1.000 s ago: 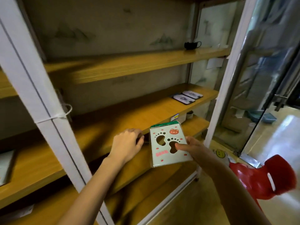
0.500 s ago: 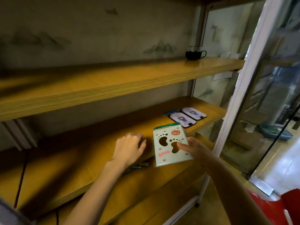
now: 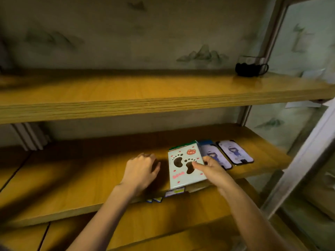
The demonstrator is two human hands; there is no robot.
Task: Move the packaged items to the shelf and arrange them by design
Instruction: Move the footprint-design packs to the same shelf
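Spanning the view, the middle shelf of yellow wood carries everything at hand; an upper shelf above it holds a dark cup at its far right. On the middle shelf, the left hand rests palm down, fingers loosely curled and together, holding nothing. Just right of it, the right hand pinches a pale green packet with paw prints, thumb on its face. Right of that packet lie two purple packets side by side.
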